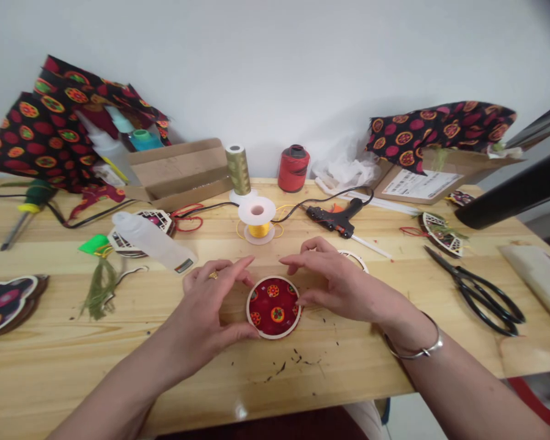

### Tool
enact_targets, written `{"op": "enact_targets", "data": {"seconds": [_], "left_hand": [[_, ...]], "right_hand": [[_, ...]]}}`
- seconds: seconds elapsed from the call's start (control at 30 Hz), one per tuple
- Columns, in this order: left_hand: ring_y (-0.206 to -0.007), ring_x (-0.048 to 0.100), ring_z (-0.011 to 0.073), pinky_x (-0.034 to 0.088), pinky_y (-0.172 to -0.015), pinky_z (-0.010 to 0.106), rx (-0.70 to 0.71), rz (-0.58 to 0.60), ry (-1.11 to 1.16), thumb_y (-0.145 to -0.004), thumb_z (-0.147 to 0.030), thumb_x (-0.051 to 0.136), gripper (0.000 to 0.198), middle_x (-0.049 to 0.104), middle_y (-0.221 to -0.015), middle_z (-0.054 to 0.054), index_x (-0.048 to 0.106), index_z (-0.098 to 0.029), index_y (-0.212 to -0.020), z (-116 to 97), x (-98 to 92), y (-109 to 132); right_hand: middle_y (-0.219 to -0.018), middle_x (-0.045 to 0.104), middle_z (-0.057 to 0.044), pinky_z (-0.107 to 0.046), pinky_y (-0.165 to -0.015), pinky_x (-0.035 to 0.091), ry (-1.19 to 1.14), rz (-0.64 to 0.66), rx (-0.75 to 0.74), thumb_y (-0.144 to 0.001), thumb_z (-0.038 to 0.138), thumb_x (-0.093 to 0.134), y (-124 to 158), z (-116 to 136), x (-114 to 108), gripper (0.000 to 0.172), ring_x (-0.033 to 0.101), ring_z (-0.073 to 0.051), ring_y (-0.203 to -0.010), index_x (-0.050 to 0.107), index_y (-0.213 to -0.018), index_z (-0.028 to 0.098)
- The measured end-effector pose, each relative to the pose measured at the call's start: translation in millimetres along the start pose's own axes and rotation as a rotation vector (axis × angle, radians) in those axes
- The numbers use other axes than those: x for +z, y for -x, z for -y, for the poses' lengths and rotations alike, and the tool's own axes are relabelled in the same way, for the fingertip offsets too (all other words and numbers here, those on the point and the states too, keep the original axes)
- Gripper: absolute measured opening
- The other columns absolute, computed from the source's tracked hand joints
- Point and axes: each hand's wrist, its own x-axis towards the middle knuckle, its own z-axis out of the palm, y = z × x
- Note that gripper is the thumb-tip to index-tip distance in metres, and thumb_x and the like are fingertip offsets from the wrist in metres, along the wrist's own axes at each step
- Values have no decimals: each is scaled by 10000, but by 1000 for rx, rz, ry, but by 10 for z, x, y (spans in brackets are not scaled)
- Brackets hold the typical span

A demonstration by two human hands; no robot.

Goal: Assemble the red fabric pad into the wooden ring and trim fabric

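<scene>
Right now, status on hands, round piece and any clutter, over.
Left hand open, right hand open, thumbs at opposite sides of the red patterned disc. Disc between them, patterned face up. Dark scraps on its near side.

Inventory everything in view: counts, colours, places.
fabric disc: 1, red, centre
thread spools: 3, yellow, olive, red, centre
glue gun: 1, black, right
scissors: 1, black, right
screwdriver: 1, green-yellow, left
lying bottle: 1, translucent, left
tassel: 1, green, left
framed pieces: several, dark, both sides
standing bottles: several, mixed, back left
boxes: 2, brown, back
patterned cloths: 2 large, dark, back
plastic bag: 1, white, back
cable: 1, black, back
table: 1, pale, beneath
left hand: 1, ungloved, disc's left
right hand: 1, ungloved, disc's right
</scene>
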Motion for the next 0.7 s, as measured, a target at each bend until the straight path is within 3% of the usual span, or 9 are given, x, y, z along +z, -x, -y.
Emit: {"op": "enact_targets", "data": {"seconds": [0.1, 0.33, 0.7], "left_hand": [[-1182, 468, 287, 272, -1011, 460, 2, -1, -4, -763, -482, 743, 852, 640, -1186, 13, 242, -364, -1441, 21, -4, 0], [-1179, 473, 294, 276, -990, 434, 28, 15, -21, -809, -504, 685, 778, 640, -1227, 23, 265, -338, -1443, 24, 5, 3], [-1190, 448, 293, 244, -997, 434, 52, 26, -45, -801, -561, 666, 804, 646, -1267, 22, 258, -322, -1452, 12, 32, -3]], "right_hand": [[-1091, 646, -86, -433, -961, 438, 22, 28, 11, -824, 207, 720, 8, -7, -16, 581, 433, -249, -1120, 488, -1357, 212], [-905, 634, -72, -406, -902, 466, -1, -31, 30, -884, 87, 580, -11, 13, 37, 409, 460, -229, -1010, 540, -1287, 141], [-872, 639, -91, -392, -857, 480, 110, -49, 33, -869, 84, 585, -22, -2, 115, 415, 459, -248, -1022, 556, -1282, 110]]}}
